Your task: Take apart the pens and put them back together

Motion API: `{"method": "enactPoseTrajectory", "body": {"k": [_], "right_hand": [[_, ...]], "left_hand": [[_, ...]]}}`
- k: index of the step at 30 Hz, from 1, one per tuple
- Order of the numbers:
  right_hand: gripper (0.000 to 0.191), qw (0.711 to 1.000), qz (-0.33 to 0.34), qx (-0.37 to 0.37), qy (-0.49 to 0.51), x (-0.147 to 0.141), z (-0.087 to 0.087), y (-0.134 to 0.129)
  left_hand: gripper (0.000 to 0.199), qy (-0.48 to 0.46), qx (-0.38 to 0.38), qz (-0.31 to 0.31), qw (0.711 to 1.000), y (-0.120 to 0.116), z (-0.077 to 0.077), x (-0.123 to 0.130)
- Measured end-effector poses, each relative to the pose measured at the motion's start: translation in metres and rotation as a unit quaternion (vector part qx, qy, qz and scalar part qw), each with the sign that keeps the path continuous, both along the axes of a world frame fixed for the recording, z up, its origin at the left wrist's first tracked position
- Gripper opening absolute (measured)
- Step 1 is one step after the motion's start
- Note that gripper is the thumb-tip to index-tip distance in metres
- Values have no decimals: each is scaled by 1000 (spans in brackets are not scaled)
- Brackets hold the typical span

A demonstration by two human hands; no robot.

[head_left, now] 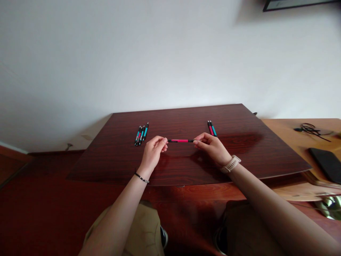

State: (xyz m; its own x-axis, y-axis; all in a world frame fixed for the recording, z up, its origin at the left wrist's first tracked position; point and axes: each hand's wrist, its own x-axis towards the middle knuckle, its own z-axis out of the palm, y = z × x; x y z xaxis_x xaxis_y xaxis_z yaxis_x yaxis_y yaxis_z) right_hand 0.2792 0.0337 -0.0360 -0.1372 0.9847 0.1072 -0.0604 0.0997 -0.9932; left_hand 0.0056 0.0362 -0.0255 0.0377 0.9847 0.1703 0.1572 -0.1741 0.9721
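From where I stand, the person holds a pink and black pen (182, 140) level above a dark wooden table (176, 121), the left hand (155, 151) pinching one end and the right hand (214, 148) the other, with a beaded bracelet (142, 177) on the left wrist and a pale watch (231, 164) on the right. Beyond the left hand lies a cluster of teal and pink pens (142, 133), while a pink and teal pair (213, 128) sits just past the right. A lighter desk (282, 137) alongside bears a dark cable (310, 129) and a flat black object (326, 163).
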Motion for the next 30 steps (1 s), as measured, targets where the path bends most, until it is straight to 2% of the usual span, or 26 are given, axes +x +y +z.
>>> {"method": "enactPoseTrajectory", "body": {"k": [17, 22, 26, 30], "right_hand": [[36, 1000, 15, -7, 0, 1, 1, -1], [35, 993, 36, -62, 99, -1, 6, -7], [37, 982, 45, -82, 163, -7, 5, -10], [36, 981, 39, -94, 165, -16, 3, -12]], "left_hand": [[47, 57, 5, -5, 998, -2, 3, 2], [48, 46, -5, -8, 999, -4, 3, 5], [46, 40, -10, -43, 998, -10, 3, 16], [42, 47, -8, -98, 994, -20, 6, 30]]}}
